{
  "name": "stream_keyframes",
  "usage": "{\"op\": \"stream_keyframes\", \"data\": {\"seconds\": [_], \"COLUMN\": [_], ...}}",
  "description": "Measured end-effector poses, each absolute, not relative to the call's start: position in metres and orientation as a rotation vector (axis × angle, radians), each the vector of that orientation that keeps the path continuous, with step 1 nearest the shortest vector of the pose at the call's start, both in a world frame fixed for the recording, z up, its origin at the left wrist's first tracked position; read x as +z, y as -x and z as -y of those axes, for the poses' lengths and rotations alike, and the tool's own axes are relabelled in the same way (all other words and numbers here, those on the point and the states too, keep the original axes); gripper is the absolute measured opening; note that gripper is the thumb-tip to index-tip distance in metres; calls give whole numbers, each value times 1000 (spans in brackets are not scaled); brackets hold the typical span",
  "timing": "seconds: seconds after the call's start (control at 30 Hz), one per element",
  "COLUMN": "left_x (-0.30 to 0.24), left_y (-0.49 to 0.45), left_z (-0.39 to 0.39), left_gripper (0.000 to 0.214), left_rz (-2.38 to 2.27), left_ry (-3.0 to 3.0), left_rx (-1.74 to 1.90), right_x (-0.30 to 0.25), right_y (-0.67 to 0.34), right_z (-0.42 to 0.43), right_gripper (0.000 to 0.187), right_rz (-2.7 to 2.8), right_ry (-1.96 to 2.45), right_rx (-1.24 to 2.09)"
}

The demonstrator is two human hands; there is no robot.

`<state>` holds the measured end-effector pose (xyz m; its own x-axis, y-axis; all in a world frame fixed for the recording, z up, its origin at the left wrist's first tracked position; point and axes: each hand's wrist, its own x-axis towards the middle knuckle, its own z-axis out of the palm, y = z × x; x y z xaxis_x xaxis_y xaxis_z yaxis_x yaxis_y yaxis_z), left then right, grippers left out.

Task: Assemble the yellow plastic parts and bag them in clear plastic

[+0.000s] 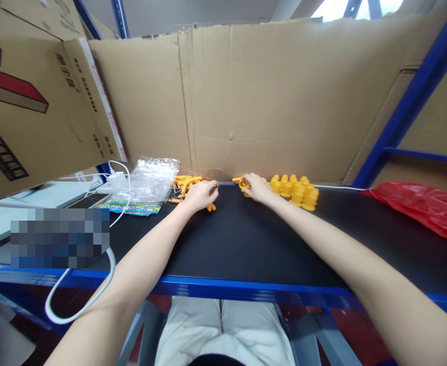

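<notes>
My left hand (201,195) rests on the black tabletop (246,239) with its fingers curled over a small orange part (211,207), next to a loose pile of orange stick-like parts (184,184). My right hand (257,188) is closed on a small yellow-orange piece (243,184) at the back of the table. Just right of that hand stands a cluster of several yellow plastic pieces (296,190). Both arms reach forward from the near edge.
A cardboard wall (269,101) closes off the back. A clear plastic bag (150,179), a colourful packet (129,207), a white charger (116,181) and white cable (79,300) lie at the left. A red plastic bag (421,206) lies right. A blue shelf post (410,101) rises there.
</notes>
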<state>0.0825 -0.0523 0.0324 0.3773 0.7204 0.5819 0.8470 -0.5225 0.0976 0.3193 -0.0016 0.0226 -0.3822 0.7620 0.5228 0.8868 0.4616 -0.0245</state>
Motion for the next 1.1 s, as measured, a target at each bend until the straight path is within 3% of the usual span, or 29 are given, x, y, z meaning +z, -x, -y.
{"op": "stream_keyframes", "data": {"seconds": [0.3, 0.63, 0.77, 0.97, 1.1], "left_x": [31, 32, 33, 32, 30], "left_y": [-82, -82, -83, -82, -81], "left_z": [50, 51, 52, 51, 49], "left_gripper": [24, 23, 23, 23, 25], "left_rz": [1357, 1363, 1372, 1387, 1397], "left_ry": [2482, 2491, 2503, 2491, 2470], "left_rx": [-860, -828, -817, -799, -806], "right_x": [20, 43, 55, 35, 28], "right_y": [-307, -319, -346, -379, -381], "right_z": [9, 15, 14, 24, 28], "right_gripper": [35, 55, 54, 47, 44], "right_rz": [2307, 2279, 2202, 1972, 2000], "right_ry": [1537, 1757, 1835, 1963, 2094], "right_rx": [-470, -130, -56, -397, -372]}}
